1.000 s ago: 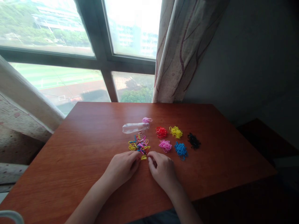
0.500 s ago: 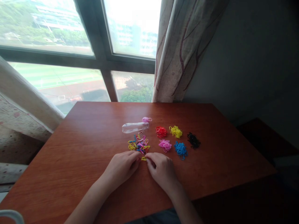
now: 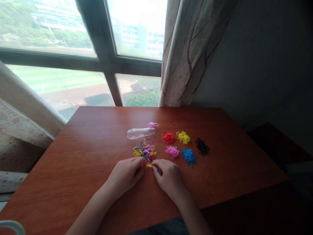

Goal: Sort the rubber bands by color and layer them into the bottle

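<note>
Between my two hands, low over the table, a small yellow rubber band (image 3: pixel 149 165) shows at the fingertips. My left hand (image 3: pixel 128 171) has its thumb and fingers closed in a pinch at the band's left end. At the other end, my right hand (image 3: pixel 169 175) pinches it too, thumb against forefinger. Just beyond the fingertips lies a loose pile of mixed-colour rubber bands (image 3: pixel 148 150). The fingers partly hide the near edge of this pile and the band's ends.
Sorted heaps of rubber bands lie to the right: red (image 3: pixel 168 137), yellow (image 3: pixel 183 137), pink (image 3: pixel 172 152), blue (image 3: pixel 188 156) and black (image 3: pixel 202 146). Behind the mixed pile, a clear plastic bottle (image 3: pixel 139 133) rests on its side near a pink cap (image 3: pixel 153 124). The wooden table (image 3: pixel 73 156) meets a window.
The yellow band looks flatter and narrower between my fingertips than before. Both hands keep nearly the same place, and the view has shifted slightly.
</note>
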Demonstrator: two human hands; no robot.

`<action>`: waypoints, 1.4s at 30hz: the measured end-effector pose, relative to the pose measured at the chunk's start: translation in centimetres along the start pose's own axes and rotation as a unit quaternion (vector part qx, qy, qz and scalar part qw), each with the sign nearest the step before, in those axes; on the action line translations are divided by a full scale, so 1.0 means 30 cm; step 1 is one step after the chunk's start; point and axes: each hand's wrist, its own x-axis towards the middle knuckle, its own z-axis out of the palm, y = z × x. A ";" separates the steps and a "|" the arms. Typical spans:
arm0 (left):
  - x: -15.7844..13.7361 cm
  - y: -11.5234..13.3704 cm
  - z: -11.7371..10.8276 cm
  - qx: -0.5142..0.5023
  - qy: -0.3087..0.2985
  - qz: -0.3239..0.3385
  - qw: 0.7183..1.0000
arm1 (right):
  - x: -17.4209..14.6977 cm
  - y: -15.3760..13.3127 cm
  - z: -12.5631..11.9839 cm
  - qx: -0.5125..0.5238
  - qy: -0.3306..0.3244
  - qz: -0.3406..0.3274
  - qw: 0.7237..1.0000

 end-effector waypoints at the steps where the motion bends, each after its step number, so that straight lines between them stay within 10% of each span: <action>1: 0.001 0.000 -0.003 -0.001 0.003 -0.002 1.000 | 0.000 0.000 -0.001 0.000 0.000 0.000 1.000; 15: 0.037 0.011 -0.020 -0.034 0.060 -0.036 0.997 | 0.003 -0.006 -0.009 0.000 0.004 -0.001 1.000; 32: 0.640 0.292 0.039 0.080 -0.044 -0.040 0.995 | 0.011 -0.008 -0.012 -0.053 -0.011 0.030 0.998; 42: 0.502 0.206 -0.024 0.063 0.005 -0.005 0.998 | 0.006 -0.004 -0.009 0.006 0.005 -0.002 1.000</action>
